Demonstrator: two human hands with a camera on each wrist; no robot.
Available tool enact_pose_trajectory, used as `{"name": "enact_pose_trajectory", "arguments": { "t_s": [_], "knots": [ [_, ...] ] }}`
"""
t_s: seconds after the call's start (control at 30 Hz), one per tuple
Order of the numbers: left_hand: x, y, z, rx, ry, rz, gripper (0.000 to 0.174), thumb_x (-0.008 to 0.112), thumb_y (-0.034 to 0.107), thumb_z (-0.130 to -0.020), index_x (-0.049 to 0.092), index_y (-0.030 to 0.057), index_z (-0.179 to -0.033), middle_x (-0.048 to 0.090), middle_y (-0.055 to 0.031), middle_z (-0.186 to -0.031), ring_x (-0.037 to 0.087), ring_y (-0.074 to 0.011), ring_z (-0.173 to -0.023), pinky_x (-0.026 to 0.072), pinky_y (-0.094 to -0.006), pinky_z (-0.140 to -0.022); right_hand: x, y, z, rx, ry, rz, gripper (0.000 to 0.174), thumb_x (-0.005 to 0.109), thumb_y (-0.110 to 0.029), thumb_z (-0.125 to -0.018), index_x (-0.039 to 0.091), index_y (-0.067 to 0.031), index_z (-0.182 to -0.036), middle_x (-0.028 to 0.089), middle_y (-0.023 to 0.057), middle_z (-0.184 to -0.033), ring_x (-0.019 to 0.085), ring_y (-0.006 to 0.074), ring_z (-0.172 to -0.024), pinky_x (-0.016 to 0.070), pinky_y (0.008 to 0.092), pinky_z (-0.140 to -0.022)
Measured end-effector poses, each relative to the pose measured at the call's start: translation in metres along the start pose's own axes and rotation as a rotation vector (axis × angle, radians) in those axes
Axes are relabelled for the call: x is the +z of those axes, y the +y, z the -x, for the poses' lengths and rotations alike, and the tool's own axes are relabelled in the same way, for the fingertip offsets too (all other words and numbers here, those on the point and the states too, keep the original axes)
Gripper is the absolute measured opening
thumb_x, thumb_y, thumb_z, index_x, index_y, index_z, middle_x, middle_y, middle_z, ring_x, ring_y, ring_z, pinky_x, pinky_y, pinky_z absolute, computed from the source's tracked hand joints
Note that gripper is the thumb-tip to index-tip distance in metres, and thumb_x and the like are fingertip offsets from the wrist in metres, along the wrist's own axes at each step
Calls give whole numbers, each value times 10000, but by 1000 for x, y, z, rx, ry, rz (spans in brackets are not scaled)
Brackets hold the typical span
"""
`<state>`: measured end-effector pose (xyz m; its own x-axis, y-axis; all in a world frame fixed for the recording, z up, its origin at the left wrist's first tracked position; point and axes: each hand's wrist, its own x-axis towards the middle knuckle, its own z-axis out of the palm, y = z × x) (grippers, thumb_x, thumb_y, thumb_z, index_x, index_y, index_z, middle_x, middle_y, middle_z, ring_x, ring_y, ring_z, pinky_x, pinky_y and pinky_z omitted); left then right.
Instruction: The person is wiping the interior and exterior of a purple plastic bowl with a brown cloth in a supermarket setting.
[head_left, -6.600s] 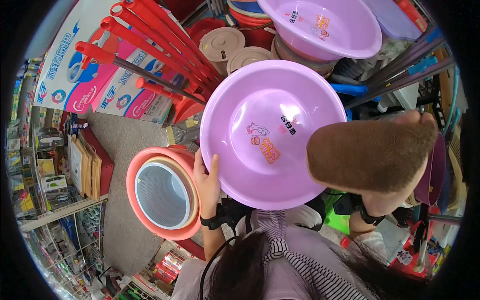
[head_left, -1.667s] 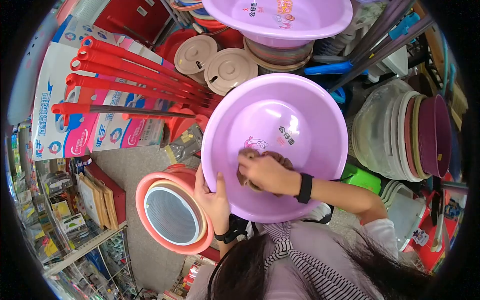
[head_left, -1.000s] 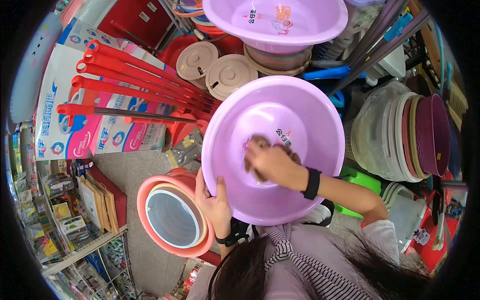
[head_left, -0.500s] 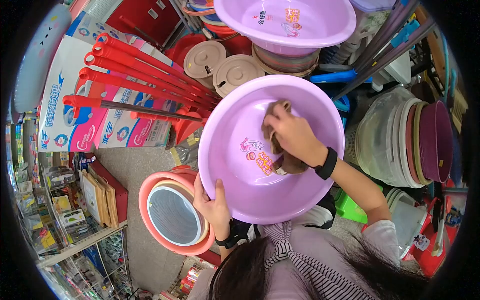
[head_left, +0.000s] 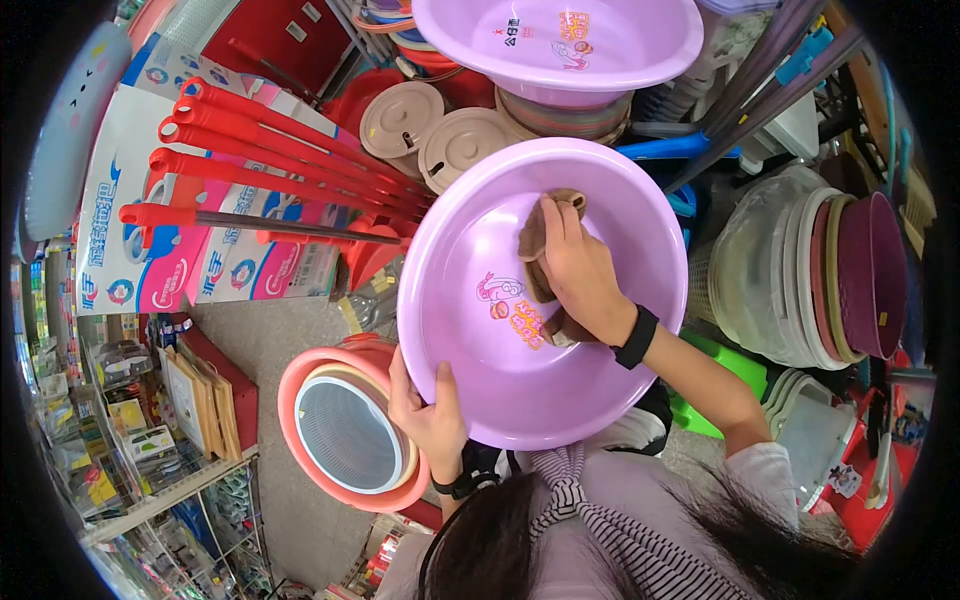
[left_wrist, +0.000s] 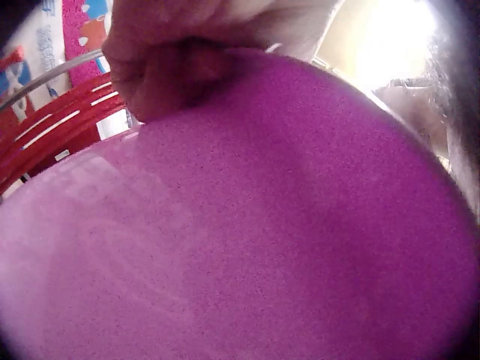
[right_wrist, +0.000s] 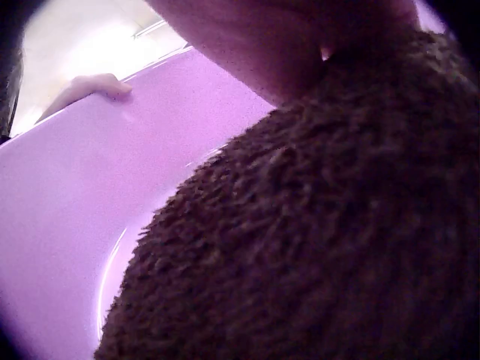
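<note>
Head feed: I log a purple basin (head_left: 480, 400) at the centre of the scene, in front of the person, its open side facing the camera. Finish is smooth and glossy, with a broad rim and bright reflections on the floor, where I read a pink line-drawn figure and orange-yellow lettering. To the right of this print lies a brown cloth (head_left: 534, 245), bunched and creased; the right wrist feed gives me its thick, fuzzy pile up close. Right hand (head_left: 585, 278) grips the cloth inside the basin. Left hand (head_left: 430, 412) holds the basin's near left rim, thumb over the inside, fingers outside. I note a coral tub (head_left: 288, 405) just left of that hand, holding a grey strainer (head_left: 348, 435).
</note>
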<state>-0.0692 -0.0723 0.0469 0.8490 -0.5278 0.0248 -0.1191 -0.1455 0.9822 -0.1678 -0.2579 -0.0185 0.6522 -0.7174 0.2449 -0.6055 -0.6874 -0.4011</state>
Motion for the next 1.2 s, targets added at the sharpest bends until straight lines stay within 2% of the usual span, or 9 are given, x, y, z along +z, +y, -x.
{"name": "enact_pose_trajectory", "arguments": {
  "t_s": [0.27,0.37,0.63,0.73,0.8,0.83,1.07,1.13,1.2],
  "knots": [
    [-8,1,6,33,-78,0,435,546,-80,-844,458,-109,-1268,623,-137,-1081,609,-136,-924,468,-250,-828,-6,-32,-10,-244,44,-232,418,541,-21,-767,484,42,-1176,526,192,-1079,603,294,-843,507,374,-719],
    [-11,-3,7,24,-64,-45,438,549,-82,-841,456,-109,-1269,623,-133,-1075,604,-130,-925,466,-248,-828,-8,-46,-8,-553,0,-146,367,565,-72,-760,531,16,-1114,538,118,-1014,583,220,-819,511,310,-671],
    [-12,-1,0,-24,29,-54,384,551,-82,-851,493,-122,-1228,643,-118,-1011,616,-111,-856,479,-219,-771,-12,-15,-15,-272,-42,160,441,665,-129,-683,547,-34,-1096,540,132,-1068,576,226,-864,514,348,-671],
    [-7,-1,-2,-6,41,-5,388,551,-78,-854,487,-126,-1234,642,-121,-1016,617,-109,-854,481,-216,-761,-27,-2,-13,-256,-27,345,204,595,-87,-728,633,-19,-918,607,127,-956,601,231,-818,497,319,-624],
    [-7,-3,-2,-1,34,-2,390,550,-76,-856,484,-127,-1237,642,-124,-1019,617,-109,-852,481,-218,-761,-45,-3,-8,-259,-622,449,80,602,-82,-713,660,-60,-764,638,123,-827,627,258,-754,478,365,-615],
    [-7,-4,-1,7,35,1,392,549,-75,-858,482,-128,-1240,643,-126,-1022,617,-110,-851,482,-219,-761,-43,1,-2,-256,-625,448,80,602,-82,-713,660,-60,-764,638,123,-827,627,258,-754,478,365,-615],
    [-1,-6,-1,53,55,10,393,545,-81,-857,487,-115,-1244,643,-114,-1010,616,-106,-843,481,-212,-753,-14,10,50,-466,-602,89,48,664,-112,-640,643,-93,-679,623,126,-690,643,292,-669,473,419,-563],
    [0,-6,0,60,67,-7,390,562,-73,-851,503,-102,-1235,641,-89,-974,600,-83,-796,471,-192,-707,-15,-11,49,-367,-809,-335,80,648,-92,-652,641,-50,-720,614,161,-674,637,333,-665,489,445,-599],
    [-3,-8,2,60,59,-21,380,571,-66,-849,516,-98,-1223,639,-77,-949,586,-70,-768,461,-184,-680,3,-26,57,-378,-708,-482,96,631,-76,-658,637,-31,-743,610,175,-672,629,353,-664,490,455,-613]
  ]
}}
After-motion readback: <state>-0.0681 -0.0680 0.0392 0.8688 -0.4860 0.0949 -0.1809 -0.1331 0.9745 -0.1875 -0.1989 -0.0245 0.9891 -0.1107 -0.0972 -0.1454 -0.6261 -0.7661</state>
